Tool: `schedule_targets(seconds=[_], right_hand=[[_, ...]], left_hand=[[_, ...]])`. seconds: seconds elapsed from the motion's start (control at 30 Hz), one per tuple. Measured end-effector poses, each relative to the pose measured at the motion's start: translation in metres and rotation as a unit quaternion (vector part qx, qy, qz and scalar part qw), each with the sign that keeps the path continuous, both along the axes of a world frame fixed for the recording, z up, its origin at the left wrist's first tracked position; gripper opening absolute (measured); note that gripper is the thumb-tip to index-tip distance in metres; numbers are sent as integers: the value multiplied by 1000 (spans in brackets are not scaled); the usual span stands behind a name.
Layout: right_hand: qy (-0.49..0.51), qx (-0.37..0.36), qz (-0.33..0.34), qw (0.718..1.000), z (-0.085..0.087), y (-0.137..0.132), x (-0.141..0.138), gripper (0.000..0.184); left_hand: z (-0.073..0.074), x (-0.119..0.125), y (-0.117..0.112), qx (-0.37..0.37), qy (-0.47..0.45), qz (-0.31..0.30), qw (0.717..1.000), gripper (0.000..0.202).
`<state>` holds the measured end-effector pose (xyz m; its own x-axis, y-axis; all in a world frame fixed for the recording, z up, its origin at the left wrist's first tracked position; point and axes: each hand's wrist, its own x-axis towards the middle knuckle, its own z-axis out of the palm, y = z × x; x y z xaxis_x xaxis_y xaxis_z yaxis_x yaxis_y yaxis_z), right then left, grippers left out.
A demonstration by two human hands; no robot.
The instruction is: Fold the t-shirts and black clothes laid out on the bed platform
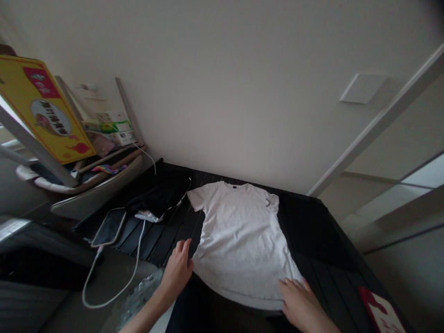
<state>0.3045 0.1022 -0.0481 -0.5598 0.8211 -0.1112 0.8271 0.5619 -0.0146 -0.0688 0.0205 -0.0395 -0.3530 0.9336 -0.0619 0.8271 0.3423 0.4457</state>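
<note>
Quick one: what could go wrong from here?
1. Cable loops below the phone, near the left hand's forearm; a snag might drag the phone off the table.
2. The sleeve on the right looks bunched; pressed like that, it may crease.
3. Right hand is at the hem's corner; an uneven tug could skew the shirt.

Room opens above the shirt (244,240); the wall (236,92) blocks beyond.
</note>
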Motion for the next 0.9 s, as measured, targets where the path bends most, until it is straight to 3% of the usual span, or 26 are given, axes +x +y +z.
schedule_targets(seconds=[0.1, 0.17, 0.3, 0.4, 0.57, 0.7, 0.8, 0.9], right_hand=[[92, -79, 23, 992, 40, -10, -66, 51], [137, -147, 72, 977, 57, -20, -112, 69], [167, -250, 166, 939, 56, -46, -180, 88], [181, -262, 146, 937, 43, -58, -206, 88], [193, -264, 97, 940, 30, -56, -211, 80], [205, -183, 58, 960, 10, -51, -197, 90], [193, -125, 0, 973, -6, -50, -185, 100], [164, -126, -18, 978, -12, -52, -167, 104]], left_hand=[[4, -9, 29, 28, 36, 21, 999, 49], [6, -16, 59, 32, 46, 44, 997, 49], [0, -31, 118, 2, 30, 72, 997, 54], [-9, -39, 146, -12, -2, 60, 998, 53], [-12, -47, 167, 4, -23, 69, 997, 47], [9, -38, 195, 56, -45, 50, 996, 55], [30, -8, 227, 114, -51, -15, 992, 57], [39, 38, 253, 131, -55, -102, 985, 57]])
